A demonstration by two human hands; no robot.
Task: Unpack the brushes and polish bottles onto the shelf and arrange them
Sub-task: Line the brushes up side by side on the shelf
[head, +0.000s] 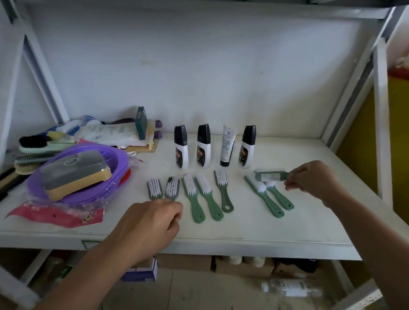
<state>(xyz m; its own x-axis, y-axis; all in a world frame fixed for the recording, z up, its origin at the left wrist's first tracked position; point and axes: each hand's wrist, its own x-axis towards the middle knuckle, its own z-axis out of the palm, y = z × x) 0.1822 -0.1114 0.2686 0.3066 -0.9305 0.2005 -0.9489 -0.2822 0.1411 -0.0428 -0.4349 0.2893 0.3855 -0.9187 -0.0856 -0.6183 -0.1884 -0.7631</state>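
Observation:
On the white shelf (297, 221) stand three black-capped polish bottles (181, 147) and a white tube (227, 146) in a row. In front of them lie green-handled brushes (193, 198), bristles up; two grey brushes (154, 188) lie at the left end, their handles under my left hand (152, 222). My left hand rests knuckles-up with fingers curled over those handles. My right hand (311, 179) pinches the end of a small dark green bottle (271, 176), held sideways just above the heads of two green brushes (263, 194) at the right.
A purple basin (82, 192) holding a boxed sponge brush (74, 173) sits at the left on plastic wrapping, with more brushes and packets (107, 133) behind it. Boxes (242, 266) and a plastic bottle (291, 290) lie under the shelf. A shelf post (383, 121) stands at the right.

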